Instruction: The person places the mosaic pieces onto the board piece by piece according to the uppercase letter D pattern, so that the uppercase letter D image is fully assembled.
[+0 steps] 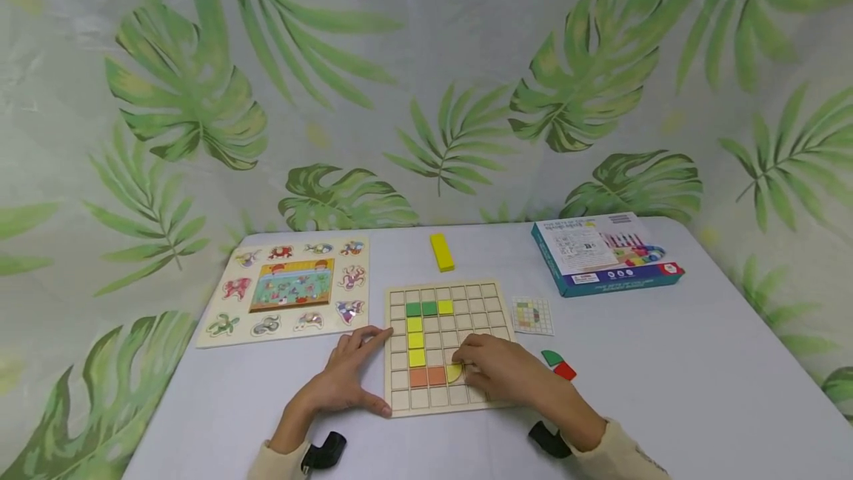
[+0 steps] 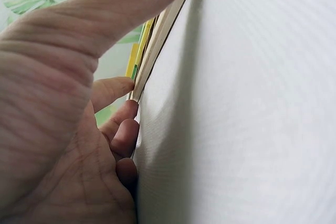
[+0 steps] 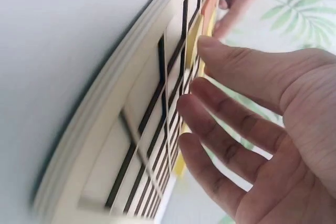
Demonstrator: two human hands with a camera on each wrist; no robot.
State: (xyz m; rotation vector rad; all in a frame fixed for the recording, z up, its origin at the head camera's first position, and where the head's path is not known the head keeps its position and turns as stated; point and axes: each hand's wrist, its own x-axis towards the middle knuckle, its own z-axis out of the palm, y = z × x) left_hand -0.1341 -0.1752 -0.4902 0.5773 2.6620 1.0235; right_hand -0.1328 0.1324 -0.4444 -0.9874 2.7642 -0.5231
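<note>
A wooden grid board (image 1: 460, 398) lies in the middle of the white table. Green, yellow and orange tiles (image 1: 416, 339) sit in its cells in a C-like line. My left hand (image 1: 353, 376) lies flat on the table, with its fingers and thumb against the board's left edge (image 2: 157, 40). My right hand (image 1: 496, 369) rests on the board's lower right. Its fingertips touch a yellow quarter-round piece (image 1: 454, 372) beside the orange tiles. In the right wrist view the right hand's fingers (image 3: 231, 124) are spread and nearly straight over the grid (image 3: 131, 129).
A green piece (image 1: 552, 357) and a red piece (image 1: 565, 370) lie right of the board, with a small pattern card (image 1: 533, 315) above them. A yellow block (image 1: 441, 251) sits behind the board, a printed box (image 1: 603, 254) at back right, an animal puzzle (image 1: 289, 287) at left.
</note>
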